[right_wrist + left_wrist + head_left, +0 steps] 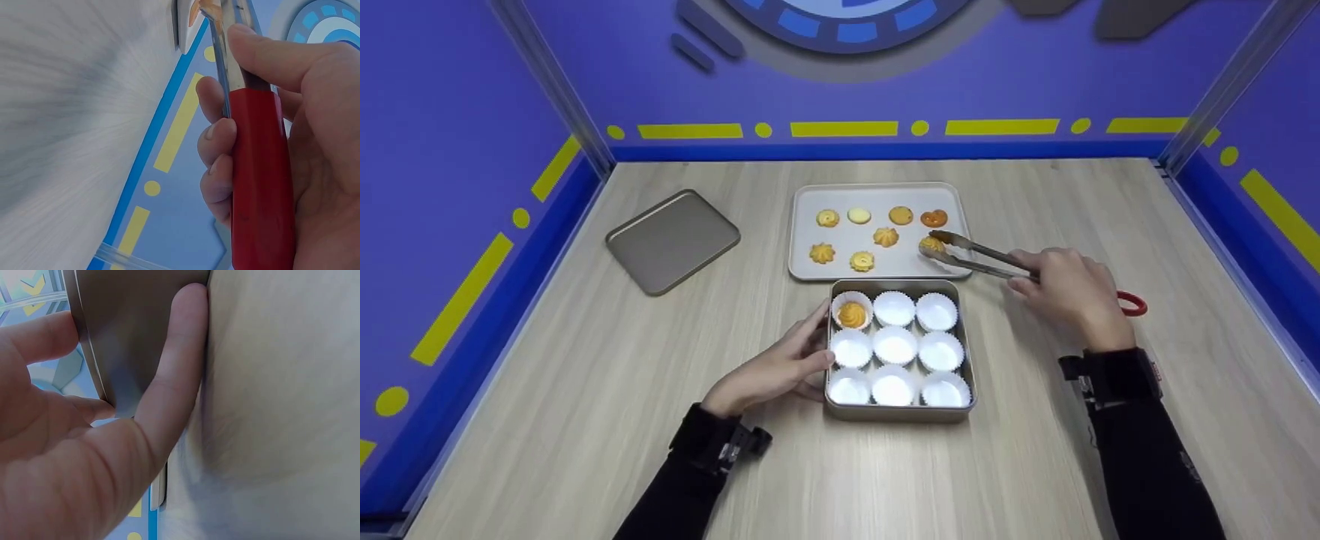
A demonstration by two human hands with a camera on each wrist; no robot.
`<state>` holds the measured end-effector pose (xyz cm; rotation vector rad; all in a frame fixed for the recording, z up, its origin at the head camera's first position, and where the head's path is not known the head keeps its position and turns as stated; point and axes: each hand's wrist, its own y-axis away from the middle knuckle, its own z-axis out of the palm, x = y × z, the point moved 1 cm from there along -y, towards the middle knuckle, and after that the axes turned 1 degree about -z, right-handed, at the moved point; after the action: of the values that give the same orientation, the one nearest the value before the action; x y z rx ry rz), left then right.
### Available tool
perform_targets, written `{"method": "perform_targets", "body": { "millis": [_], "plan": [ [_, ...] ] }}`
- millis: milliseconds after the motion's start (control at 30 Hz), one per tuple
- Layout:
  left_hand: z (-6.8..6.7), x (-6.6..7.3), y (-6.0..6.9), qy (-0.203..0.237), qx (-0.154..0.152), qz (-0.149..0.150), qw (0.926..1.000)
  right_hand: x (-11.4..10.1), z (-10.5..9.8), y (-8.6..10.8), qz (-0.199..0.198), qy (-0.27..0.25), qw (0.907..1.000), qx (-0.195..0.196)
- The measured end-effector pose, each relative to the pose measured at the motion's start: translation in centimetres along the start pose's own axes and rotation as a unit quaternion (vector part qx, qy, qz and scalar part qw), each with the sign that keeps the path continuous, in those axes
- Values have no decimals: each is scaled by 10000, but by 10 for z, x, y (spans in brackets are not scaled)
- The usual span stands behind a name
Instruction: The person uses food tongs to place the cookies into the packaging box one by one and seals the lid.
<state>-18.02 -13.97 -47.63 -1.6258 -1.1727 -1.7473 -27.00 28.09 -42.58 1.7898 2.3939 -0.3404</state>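
My right hand (1069,289) grips metal tongs (990,259) by their red handle (261,180). The tips of the tongs lie on either side of a round cookie (931,244) at the right of the pale tray (802,202). Whether they squeeze it I cannot tell. Against the left wall of a rectangular metal tin (896,413) rests my left hand (772,371), its fingers (180,354) lying fairly straight along the side. Inside the tin stand several white paper cups (895,346) in rows. The back left cup holds a swirled cookie (852,315).
Several other cookies lie on the tray, among them a pretzel-shaped one (934,218) and a star-shaped one (822,253). A flat brown metal lid (673,240) lies at the back left of the wooden table (585,420). Blue panels (840,90) enclose the table.
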Motion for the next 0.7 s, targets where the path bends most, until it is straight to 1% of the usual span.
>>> {"method": "perform_targets", "body": {
  "millis": [300,500,700],
  "plan": [
    [-1,-1,-1,70,-30,0,10000,-1,3,-1,-34,33,10000,54],
    [0,-1,-1,108,-37,-43,9999,0,4,-2,-140,141,9998,75],
    [0,-1,-1,40,-5,-46,10000,0,4,-2,-115,128,9998,42]
  ]
}}
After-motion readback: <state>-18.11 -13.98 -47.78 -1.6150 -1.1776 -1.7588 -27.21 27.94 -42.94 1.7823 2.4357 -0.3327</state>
